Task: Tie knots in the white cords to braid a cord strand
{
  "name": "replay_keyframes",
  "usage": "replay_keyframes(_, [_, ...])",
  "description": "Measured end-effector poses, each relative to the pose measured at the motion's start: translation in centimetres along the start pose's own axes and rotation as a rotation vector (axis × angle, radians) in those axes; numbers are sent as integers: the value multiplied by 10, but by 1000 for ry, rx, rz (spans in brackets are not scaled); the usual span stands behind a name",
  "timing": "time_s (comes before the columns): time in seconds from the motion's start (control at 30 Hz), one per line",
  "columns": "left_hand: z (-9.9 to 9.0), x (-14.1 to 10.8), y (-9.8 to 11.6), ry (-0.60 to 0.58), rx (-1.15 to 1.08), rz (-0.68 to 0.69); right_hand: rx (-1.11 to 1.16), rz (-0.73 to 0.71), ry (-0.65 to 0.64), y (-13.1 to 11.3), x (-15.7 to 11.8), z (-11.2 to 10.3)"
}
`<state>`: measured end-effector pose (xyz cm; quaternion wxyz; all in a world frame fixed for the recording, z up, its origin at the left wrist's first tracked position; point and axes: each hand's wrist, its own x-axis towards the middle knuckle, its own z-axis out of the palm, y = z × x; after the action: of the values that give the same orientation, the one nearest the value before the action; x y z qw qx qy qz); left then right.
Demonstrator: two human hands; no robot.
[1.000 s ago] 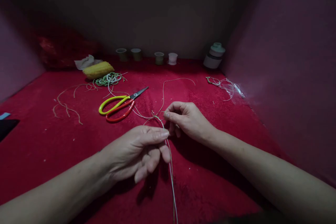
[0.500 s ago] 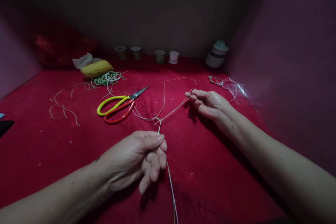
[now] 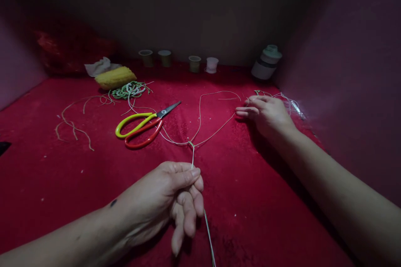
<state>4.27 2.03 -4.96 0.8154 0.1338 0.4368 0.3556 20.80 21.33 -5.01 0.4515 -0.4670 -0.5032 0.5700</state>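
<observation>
Your left hand (image 3: 184, 192) pinches the pale cords (image 3: 193, 156) just below their small knot (image 3: 191, 144) over the red desk (image 3: 238, 183), probably to steady it, while your right fingers (image 3: 258, 104) seem to draw a thin strand (image 3: 216, 132) outward, though their exact grip is unclear.

The left hand (image 3: 188, 196) pinches thumb to forefinger (lower fingers loosely curled), right forearm (image 3: 328, 175) outstretched.

We observe dim, uneven light over the red table (image 3: 225, 183), darkest beyond its far edge. Soft shadows underlie the left hand (image 3: 183, 192) and the right hand (image 3: 271, 116); we note small glints on the scissors (image 3: 158, 128).
</observation>
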Motion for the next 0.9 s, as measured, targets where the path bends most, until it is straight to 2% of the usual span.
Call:
replay_keyframes(0.07, [0,0,-1,-2,0,9,-160,-209,49,-6,-17,6])
replay_keyframes(0.1, [0,0,-1,-2,3,13,-236,-308,17,-8,-27,11])
replay_keyframes(0.13, [0,0,-1,-3,4,18,-304,-366,-71,-7,-38,17])
replay_keyframes(0.23, [1,-1,-1,-23,1,30,-497,-397,-486,2,-64,36])
replay_keyframes(0.27, [1,-1,-1,-30,-1,34,-549,-419,-576,6,-69,41])
replay_keyframes(0.33, [0,-1,-1,-37,0,41,-620,-457,-677,13,-74,48])
replay_keyframes(0.4, [0,0,-2,-37,2,41,-646,-461,-720,17,-72,51])
replay_keyframes(0.57, [1,0,-2,-39,-11,37,-666,-368,-759,14,-64,51])
replay_keyframes(0.7, [2,0,-2,-34,-13,33,-765,-439,-815,10,-63,52])
replay_keyframes(0.8, [1,0,-2,-28,-14,24,-852,-499,-794,9,-64,55])
replay_keyframes(0.9, [-1,0,-4,-38,-17,19,-940,-499,-739,10,-65,60])
